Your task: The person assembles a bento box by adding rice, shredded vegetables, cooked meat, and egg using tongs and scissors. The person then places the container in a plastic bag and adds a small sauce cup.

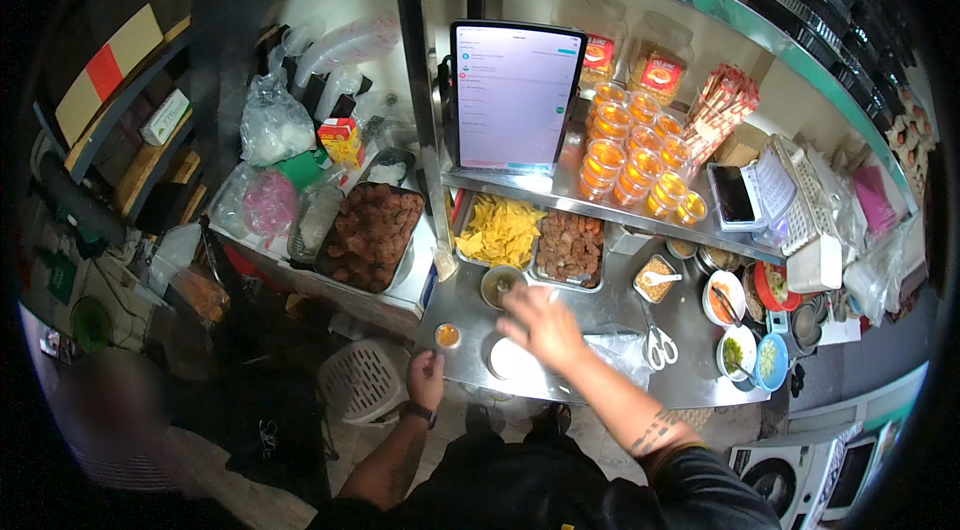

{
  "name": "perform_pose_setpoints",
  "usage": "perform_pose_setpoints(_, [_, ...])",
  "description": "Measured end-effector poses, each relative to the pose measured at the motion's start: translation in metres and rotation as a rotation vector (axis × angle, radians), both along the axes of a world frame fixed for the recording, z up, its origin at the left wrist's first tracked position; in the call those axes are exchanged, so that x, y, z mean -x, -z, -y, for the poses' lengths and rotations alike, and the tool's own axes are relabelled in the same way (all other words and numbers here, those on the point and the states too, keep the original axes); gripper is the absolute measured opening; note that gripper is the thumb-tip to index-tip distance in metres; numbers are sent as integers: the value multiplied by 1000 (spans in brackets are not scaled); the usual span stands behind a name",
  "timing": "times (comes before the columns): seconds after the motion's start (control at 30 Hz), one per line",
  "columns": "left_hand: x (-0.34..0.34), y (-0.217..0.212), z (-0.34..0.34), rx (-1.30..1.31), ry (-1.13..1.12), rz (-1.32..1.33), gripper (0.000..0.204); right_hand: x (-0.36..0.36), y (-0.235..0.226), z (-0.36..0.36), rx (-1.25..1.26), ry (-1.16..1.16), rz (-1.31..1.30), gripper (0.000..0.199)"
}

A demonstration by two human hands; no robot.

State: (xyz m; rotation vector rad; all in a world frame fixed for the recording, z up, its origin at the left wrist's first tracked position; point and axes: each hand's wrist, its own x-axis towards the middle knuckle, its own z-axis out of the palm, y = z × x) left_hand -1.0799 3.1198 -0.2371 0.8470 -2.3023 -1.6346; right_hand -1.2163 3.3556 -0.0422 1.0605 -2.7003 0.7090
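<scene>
— Where are the hands?
— The right hand hovers, fingers spread and holding nothing, over the steel counter, between a small bowl and a white lid.
— And the left hand?
— At the counter's front edge, loosely curled, just below a small sauce cup; whether it grips anything I cannot tell.

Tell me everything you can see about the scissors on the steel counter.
The scissors lie flat on the steel counter, to the right of the person's right hand and untouched by it. They have white loop handles, nearer the counter's front edge, and short metal blades that point away toward the trays; the blades look closed. A crumpled clear plastic bag lies against their left side. Bowls of sauce stand further right.
</scene>
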Motion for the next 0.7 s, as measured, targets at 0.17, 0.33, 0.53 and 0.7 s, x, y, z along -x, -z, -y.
perform_pose_setpoints(0.17, [-83, 8, -1, 63, 186, 57, 40, 82, -88, 20, -89, 143, -397, 72])
perform_pose_setpoints(0.33, [-129, 13, 3, -85, 145, 276, 34, 102, -83, 21, -278, 198, -340, 75])
perform_pose_setpoints(0.53, [-137, 2, 9, -9, 166, 234, 33, 100, -87, 21, -199, 189, -335, 69])
perform_pose_setpoints(0.7, [-115, -24, 7, -149, 143, 210, 32, 55, -74, 11, 35, -140, -243, 41])
